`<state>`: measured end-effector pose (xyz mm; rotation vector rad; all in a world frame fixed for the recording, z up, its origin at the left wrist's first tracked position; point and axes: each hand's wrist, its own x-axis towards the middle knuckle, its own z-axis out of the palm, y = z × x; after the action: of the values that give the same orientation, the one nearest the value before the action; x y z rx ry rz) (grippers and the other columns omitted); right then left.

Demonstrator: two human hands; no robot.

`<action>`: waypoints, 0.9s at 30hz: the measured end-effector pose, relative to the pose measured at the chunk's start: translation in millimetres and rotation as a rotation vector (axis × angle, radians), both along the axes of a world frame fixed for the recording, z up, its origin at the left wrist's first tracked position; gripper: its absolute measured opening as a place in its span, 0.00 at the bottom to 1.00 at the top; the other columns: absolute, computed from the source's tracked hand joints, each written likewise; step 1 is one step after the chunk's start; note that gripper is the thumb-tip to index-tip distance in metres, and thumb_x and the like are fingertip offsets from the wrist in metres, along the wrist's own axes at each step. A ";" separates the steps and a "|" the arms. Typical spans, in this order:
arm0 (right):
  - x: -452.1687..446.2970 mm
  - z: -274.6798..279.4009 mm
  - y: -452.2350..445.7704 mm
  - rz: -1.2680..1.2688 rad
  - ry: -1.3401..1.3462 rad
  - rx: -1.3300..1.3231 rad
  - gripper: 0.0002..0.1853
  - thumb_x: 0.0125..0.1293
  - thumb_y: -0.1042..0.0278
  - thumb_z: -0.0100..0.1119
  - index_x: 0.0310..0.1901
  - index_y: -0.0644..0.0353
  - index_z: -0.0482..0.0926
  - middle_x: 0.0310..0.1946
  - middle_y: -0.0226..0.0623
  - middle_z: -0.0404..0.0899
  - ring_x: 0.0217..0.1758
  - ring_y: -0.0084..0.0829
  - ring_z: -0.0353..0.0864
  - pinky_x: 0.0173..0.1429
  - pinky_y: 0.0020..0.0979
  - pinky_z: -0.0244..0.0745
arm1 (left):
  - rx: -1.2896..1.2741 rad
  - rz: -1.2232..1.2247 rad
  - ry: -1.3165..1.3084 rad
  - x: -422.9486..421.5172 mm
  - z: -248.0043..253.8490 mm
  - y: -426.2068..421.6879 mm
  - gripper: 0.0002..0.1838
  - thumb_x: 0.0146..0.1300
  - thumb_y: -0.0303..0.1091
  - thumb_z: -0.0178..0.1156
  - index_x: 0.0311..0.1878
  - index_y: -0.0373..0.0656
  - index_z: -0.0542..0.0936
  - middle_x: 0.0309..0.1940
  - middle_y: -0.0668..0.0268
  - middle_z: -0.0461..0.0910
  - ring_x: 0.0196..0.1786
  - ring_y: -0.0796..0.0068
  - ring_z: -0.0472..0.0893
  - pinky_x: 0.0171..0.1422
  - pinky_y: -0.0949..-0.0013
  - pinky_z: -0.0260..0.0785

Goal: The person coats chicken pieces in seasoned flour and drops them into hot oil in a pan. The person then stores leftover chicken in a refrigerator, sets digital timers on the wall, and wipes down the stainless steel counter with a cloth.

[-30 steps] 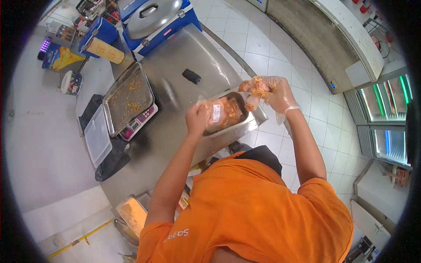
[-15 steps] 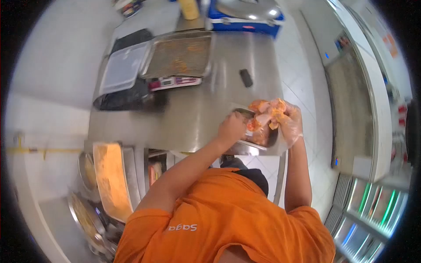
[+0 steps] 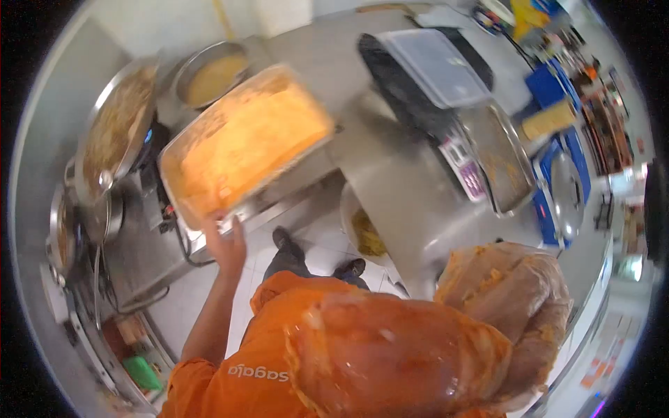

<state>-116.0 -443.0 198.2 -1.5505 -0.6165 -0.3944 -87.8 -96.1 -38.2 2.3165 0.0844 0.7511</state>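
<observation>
A piece of raw, orange-coated chicken (image 3: 397, 355) fills the lower middle of the view, very close to the camera. My right hand (image 3: 519, 299), in a clear plastic glove smeared with orange coating, is closed around it. Away to the left, my bare left hand (image 3: 226, 247) holds the near rim of a rectangular tray, its thumb raised and its other fingers partly hidden at the edge. Orange flour-like powder (image 3: 251, 143) lies in this metal tray (image 3: 315, 104). Motion blurs the left fingertips slightly.
Pans of oil or food, a large one (image 3: 115, 132) and a round one (image 3: 212, 73), stand beyond the tray. On the steel table (image 3: 390, 188) are a plastic lid (image 3: 435, 66), a used baking tray (image 3: 498, 157) and a blue cooler (image 3: 561, 188). A bin (image 3: 362, 226) sits below.
My view has turned left toward the powder tray. My left hand has left the small steel pan and reached the tray's rim. My right hand has lifted chicken close to the camera.
</observation>
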 end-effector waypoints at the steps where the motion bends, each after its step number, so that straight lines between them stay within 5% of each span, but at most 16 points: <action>1: 25.9 3.5 28.7 0.073 -0.023 -0.065 0.09 0.68 0.62 0.61 0.35 0.59 0.81 0.30 0.36 0.80 0.33 0.33 0.80 0.35 0.29 0.76 | 0.139 0.145 -0.062 6.3 2.6 34.6 0.18 0.63 0.27 0.65 0.53 0.34 0.73 0.47 0.53 0.76 0.51 0.57 0.74 0.58 0.59 0.66; 4: 109.9 -2.4 123.9 0.186 -0.052 -0.321 0.10 0.69 0.62 0.59 0.34 0.59 0.82 0.29 0.39 0.80 0.34 0.37 0.82 0.36 0.32 0.76 | -0.036 0.529 0.049 21.1 -54.2 133.9 0.30 0.65 0.37 0.67 0.63 0.31 0.68 0.49 0.52 0.75 0.54 0.56 0.77 0.62 0.58 0.68; 6: 172.5 -46.1 183.8 0.136 -0.021 -0.579 0.11 0.69 0.62 0.58 0.33 0.59 0.82 0.28 0.40 0.80 0.35 0.39 0.83 0.36 0.33 0.77 | -0.598 0.516 0.450 32.5 -53.0 166.0 0.31 0.65 0.42 0.68 0.63 0.31 0.70 0.44 0.54 0.77 0.46 0.55 0.81 0.58 0.59 0.73; 8: 232.1 -131.1 226.7 0.078 -0.009 -0.818 0.12 0.68 0.61 0.57 0.38 0.61 0.84 0.31 0.44 0.81 0.37 0.44 0.83 0.39 0.38 0.76 | -0.434 0.486 0.544 40.9 -81.0 193.1 0.27 0.62 0.43 0.70 0.54 0.31 0.74 0.37 0.53 0.77 0.36 0.52 0.80 0.46 0.56 0.74; 10: 279.2 -218.7 246.1 0.072 0.184 -1.000 0.09 0.66 0.68 0.60 0.41 0.62 0.85 0.32 0.45 0.82 0.37 0.46 0.83 0.43 0.39 0.78 | -0.353 0.396 0.519 50.1 -84.3 191.5 0.23 0.61 0.42 0.70 0.45 0.32 0.75 0.32 0.50 0.76 0.35 0.50 0.78 0.42 0.53 0.69; 13: 313.9 -320.1 265.6 -0.056 0.054 -1.280 0.09 0.63 0.74 0.60 0.43 0.64 0.85 0.31 0.48 0.81 0.37 0.47 0.82 0.47 0.41 0.79 | -0.258 0.406 0.411 66.7 -78.4 182.0 0.24 0.59 0.43 0.70 0.44 0.31 0.74 0.36 0.46 0.77 0.40 0.47 0.78 0.44 0.52 0.68; 15: 315.7 -334.0 277.8 0.131 0.005 -1.140 0.11 0.63 0.76 0.59 0.46 0.64 0.84 0.35 0.51 0.82 0.40 0.48 0.83 0.49 0.41 0.80 | -0.334 0.422 0.517 87.8 -49.6 185.2 0.27 0.56 0.43 0.72 0.48 0.30 0.74 0.40 0.45 0.78 0.45 0.46 0.78 0.49 0.52 0.70; 19: 332.6 -292.7 256.4 0.397 0.635 -0.811 0.17 0.65 0.72 0.57 0.54 0.61 0.81 0.47 0.53 0.84 0.50 0.51 0.84 0.55 0.41 0.80 | -0.236 0.396 0.403 111.1 -54.8 196.6 0.35 0.51 0.42 0.76 0.57 0.31 0.73 0.54 0.44 0.74 0.56 0.43 0.76 0.60 0.52 0.70; 22: 382.9 -348.0 239.1 -0.242 0.656 -1.178 0.22 0.62 0.67 0.61 0.59 0.59 0.79 0.55 0.51 0.82 0.58 0.51 0.82 0.60 0.40 0.78 | -0.149 0.370 0.318 118.7 -54.7 203.0 0.33 0.50 0.41 0.75 0.56 0.34 0.74 0.55 0.46 0.71 0.56 0.44 0.74 0.59 0.50 0.69; 25: 394.7 -344.0 265.1 -0.214 0.718 -1.233 0.27 0.60 0.58 0.65 0.60 0.59 0.78 0.56 0.51 0.82 0.60 0.49 0.81 0.62 0.41 0.77 | 0.119 0.372 0.395 113.2 -37.9 204.4 0.26 0.50 0.39 0.73 0.51 0.39 0.79 0.53 0.50 0.69 0.54 0.48 0.73 0.55 0.49 0.67; 27: 400.7 -331.9 275.5 0.268 0.167 -1.606 0.29 0.60 0.55 0.64 0.62 0.58 0.78 0.55 0.52 0.82 0.61 0.49 0.80 0.63 0.43 0.76 | 0.257 0.382 0.428 111.8 -22.6 199.8 0.13 0.52 0.36 0.71 0.39 0.42 0.83 0.49 0.54 0.70 0.51 0.53 0.72 0.51 0.51 0.65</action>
<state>284.6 -167.5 -133.6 -2.8818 -1.0795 0.6446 23.9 103.6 -60.8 2.7138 0.6724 0.4476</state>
